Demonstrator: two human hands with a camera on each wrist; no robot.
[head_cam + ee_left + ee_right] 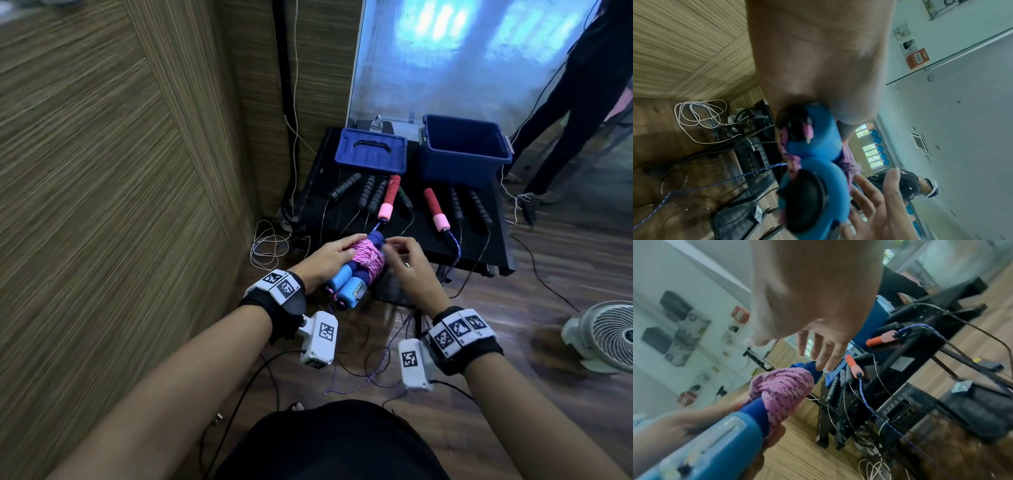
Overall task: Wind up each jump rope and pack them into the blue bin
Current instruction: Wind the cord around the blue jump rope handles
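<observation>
My left hand (337, 253) grips a jump rope with two light blue handles (346, 282), its pink cord (368, 258) wound around them. I hold the bundle in the air in front of the black table (479, 253). My right hand (399, 246) hovers at the bundle's far end with relaxed fingers (822, 350), the fingertips touching the dark blue handle tip (809, 368). The blue bin (462, 150) stands open at the table's back right, and I see nothing inside it. A rope with red and pink handles (388, 198) and several black-handled ropes (371, 195) lie unwound on the table.
The bin's blue lid (371, 154) lies left of the bin. A wood-panel wall (120, 171) closes off the left. Loose cables (267, 243) and rope cords trail over the floor. A small white fan (606, 335) stands at right, and a person in black (582, 85) at far right.
</observation>
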